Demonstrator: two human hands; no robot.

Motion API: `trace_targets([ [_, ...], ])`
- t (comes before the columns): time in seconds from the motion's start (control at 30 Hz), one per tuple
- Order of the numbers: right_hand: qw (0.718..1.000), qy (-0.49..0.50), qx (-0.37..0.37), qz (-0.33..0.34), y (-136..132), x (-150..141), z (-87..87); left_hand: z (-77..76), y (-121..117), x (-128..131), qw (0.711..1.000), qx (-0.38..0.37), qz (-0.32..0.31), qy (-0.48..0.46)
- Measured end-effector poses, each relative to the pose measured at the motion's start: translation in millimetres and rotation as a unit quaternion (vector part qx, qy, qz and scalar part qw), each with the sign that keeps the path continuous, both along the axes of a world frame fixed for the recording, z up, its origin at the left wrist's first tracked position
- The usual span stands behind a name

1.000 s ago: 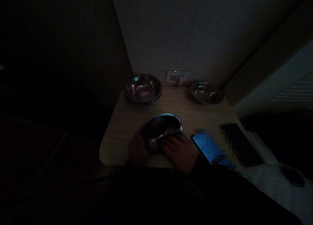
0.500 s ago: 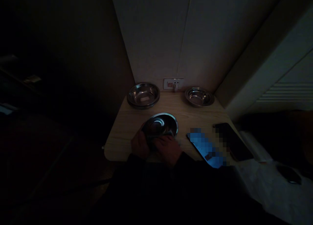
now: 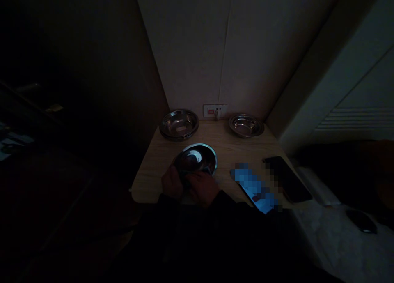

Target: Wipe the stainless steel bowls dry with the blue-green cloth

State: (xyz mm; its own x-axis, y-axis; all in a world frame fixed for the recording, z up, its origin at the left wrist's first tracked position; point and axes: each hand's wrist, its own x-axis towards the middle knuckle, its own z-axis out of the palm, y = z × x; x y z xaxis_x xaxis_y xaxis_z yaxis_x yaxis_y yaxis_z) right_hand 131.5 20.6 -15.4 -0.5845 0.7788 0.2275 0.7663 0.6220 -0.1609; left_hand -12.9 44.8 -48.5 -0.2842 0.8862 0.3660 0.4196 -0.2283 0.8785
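A shiny metal bowl point(image 3: 197, 151) is held near the table's front edge, tilted with its opening away from me. My left hand point(image 3: 171, 183) is closed on the bowl's left rim. On the near side, my right hand point(image 3: 203, 187) reaches over the rim with its fingers bent onto a dark cloth point(image 3: 208, 169), pressed against the bowl's inside. Much of the cloth is hidden under the fingers, and the light is dim.
Stacked metal bowls point(image 3: 179, 125) stand at the table's back left, and metal bowls point(image 3: 246, 125) at the back right. A lit phone point(image 3: 255, 188) and a dark phone point(image 3: 289, 180) lie right on the wooden table point(image 3: 147, 176). A wall socket point(image 3: 214, 110) is behind.
The whole view has shifted slightly. The bowl has turned a little in my hands, and my right hand with the cloth has moved slightly left. Both holds are unchanged.
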Motion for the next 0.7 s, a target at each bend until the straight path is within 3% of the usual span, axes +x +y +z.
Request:
trace_targets([
  [0.2,0.998,-0.039,0.028,0.043,10,27,7.5,5.5,0,3,1.000,0.003,0.006,0.016],
  [0.37,0.998,-0.055,0.044,0.011,10,43,13.4,10.9,-1,6,1.000,0.011,-0.019,0.009],
  [0.6,0.997,0.011,0.079,-0.015,-4,42,-0.3,10.4,0,0,0.999,0.002,-0.049,0.009],
  [0.7,0.996,0.038,0.075,-0.014,-5,40,-3.8,11.9,1,-3,0.996,-0.009,-0.090,-0.007],
])
